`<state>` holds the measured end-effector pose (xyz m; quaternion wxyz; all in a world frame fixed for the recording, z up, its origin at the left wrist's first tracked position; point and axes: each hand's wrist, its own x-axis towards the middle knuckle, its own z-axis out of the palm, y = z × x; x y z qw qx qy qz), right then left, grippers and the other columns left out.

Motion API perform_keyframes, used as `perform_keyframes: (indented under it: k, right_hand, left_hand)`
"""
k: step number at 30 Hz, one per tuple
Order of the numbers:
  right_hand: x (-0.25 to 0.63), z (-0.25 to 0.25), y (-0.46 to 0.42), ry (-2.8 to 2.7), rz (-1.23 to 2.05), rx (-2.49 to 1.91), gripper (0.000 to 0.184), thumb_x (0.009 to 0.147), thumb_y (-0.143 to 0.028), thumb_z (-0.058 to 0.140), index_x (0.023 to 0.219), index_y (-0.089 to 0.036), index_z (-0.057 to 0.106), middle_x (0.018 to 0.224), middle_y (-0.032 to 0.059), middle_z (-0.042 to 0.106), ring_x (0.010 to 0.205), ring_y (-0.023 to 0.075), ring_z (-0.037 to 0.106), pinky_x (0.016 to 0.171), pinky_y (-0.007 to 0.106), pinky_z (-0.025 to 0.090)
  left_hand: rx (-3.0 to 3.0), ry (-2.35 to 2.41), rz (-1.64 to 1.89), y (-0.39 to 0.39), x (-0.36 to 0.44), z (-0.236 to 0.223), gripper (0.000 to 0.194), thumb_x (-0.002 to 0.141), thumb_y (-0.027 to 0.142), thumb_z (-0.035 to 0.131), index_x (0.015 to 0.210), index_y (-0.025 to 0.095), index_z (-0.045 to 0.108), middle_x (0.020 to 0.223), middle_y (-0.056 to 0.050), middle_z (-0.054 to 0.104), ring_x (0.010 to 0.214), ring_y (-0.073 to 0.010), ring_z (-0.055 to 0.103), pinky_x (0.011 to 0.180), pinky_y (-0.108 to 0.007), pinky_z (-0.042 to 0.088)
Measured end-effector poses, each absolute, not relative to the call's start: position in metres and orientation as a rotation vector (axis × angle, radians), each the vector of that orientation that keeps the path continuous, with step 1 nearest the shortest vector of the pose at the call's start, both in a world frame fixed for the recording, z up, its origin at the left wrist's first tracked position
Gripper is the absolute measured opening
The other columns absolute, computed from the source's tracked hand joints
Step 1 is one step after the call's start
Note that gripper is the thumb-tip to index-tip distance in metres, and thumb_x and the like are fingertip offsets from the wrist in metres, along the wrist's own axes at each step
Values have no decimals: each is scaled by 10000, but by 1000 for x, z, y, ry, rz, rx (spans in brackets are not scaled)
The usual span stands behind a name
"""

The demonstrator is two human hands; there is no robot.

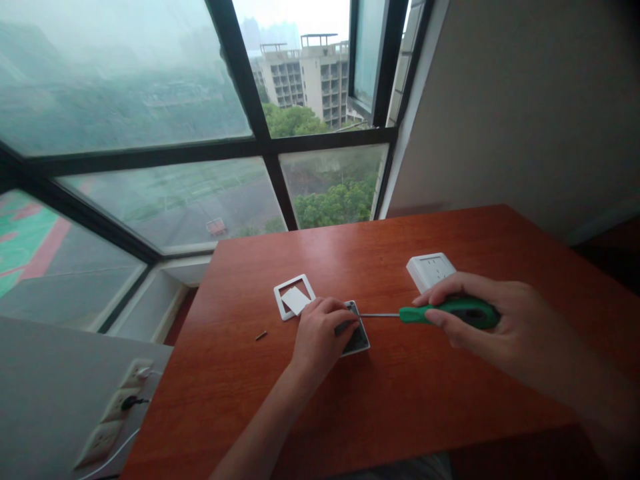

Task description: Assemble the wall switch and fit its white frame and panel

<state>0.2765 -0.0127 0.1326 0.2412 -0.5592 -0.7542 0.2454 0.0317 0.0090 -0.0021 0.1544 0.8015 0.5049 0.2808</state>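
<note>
The biggest thing before me is the window [150, 160] with dark bars; through it I see trees and a pale building [317, 83]. To the right of the window there is a plain wall [505, 113]. Below them stands the reddish-brown desk [400, 393], and all the loose things lie on it.

My right hand [493, 317] comes from the right side. Its grip is closed around the green handle of the screwdriver [450, 312], which I hold almost level, with the metal rod pointing to the left. My left hand [325, 337] rests over the small open box [358, 339], and its fingers are bent at the upper part of it, where the tip of the screwdriver arrives. I cannot tell if this grip is closed on something, because the fingers hide it.

Low on the left, beside the desk, are the wall sockets [114, 405], with a black plug in one of them. The white socket [433, 270] is on the desk, just beyond my right hand. The white frame [278, 302] lies flat near my left hand, and the white plate [295, 301] lies partly over it. The smallest thing is the screw [261, 335], lying on the desk nearer to me than the frame.
</note>
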Motion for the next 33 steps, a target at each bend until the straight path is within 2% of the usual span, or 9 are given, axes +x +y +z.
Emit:
perform_keyframes:
  k: [3,9,13,18,23,33]
  right_hand:
    - [274,133,-10,-2124,635,-1502,139,846,-376,601,851,-247,654,786,-12,706,640,148,643,567,267,438]
    - [271,133,-4,-2153,639,-1493,116,833,-356,617,838,-245,646,770,-20,698,639,145,637,569,263,426]
    - [269,134,1,-2178,649,-1494,123,836,-363,618,839,-244,648,724,-22,685,587,141,614,530,263,401]
    - [265,135,6,-2217,638,-1479,117,833,-345,628,839,-229,647,751,-5,691,634,154,630,558,268,409]
    - [260,138,10,-2256,646,-1485,115,851,-332,609,834,-224,644,757,0,692,649,158,632,572,275,422]
    - [257,137,8,-2290,634,-1494,105,853,-319,603,842,-220,637,720,-6,680,594,142,602,537,267,395]
  left_hand:
    - [2305,1441,785,9,32,-1,79,813,210,708,873,258,727,916,-27,672,874,-209,593,803,-364,462]
    - [2281,1464,767,4,26,7,157,826,236,688,983,249,686,1016,-43,657,954,-238,585,871,-409,468]
    - [2259,1490,748,-6,21,9,368,790,251,724,1143,264,622,1206,-59,593,1100,-273,549,973,-468,437]
    - [2238,1478,720,-17,19,2,601,739,266,766,1286,277,518,1391,-84,467,1275,-321,434,1066,-527,376]
    - [2190,1436,775,-20,17,-11,694,719,286,779,1338,270,466,1391,-96,463,1290,-328,427,1073,-535,377]
    - [2138,1417,827,-20,17,-13,689,696,268,798,1312,264,489,1372,-90,482,1279,-311,442,1083,-508,384]
